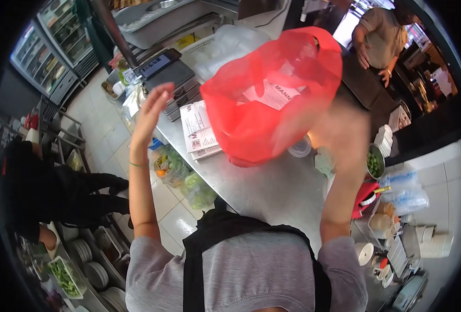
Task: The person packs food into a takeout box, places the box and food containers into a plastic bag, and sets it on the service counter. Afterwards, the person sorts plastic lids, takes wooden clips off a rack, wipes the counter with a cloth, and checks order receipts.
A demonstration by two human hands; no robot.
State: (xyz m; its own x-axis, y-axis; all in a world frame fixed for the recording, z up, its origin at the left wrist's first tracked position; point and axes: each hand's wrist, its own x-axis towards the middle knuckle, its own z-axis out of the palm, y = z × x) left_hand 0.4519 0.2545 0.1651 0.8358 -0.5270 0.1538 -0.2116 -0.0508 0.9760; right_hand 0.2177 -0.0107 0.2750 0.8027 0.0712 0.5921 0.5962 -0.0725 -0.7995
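A red translucent bag (272,130) stands on the metal counter (251,192) in front of me, its mouth gaping. White printed paper or packaging (274,95) shows inside it. My left hand (153,108) is raised to the left of the bag, fingers stretched out and holding nothing. My right hand (342,132) is smeared by motion at the bag's right side; its fingers cannot be made out, nor whether it touches the bag. White printed boxes (196,127) lie against the bag's left side. A small clear plastic tub (299,147) sits by its lower right edge.
A scale (163,70) and clear plastic containers (235,44) are behind the bag. Bagged vegetables (189,182) are left of the counter edge. A person in dark clothes (38,192) is at left, another person (381,39) at far right. A bowl of green pieces (374,161) stands right.
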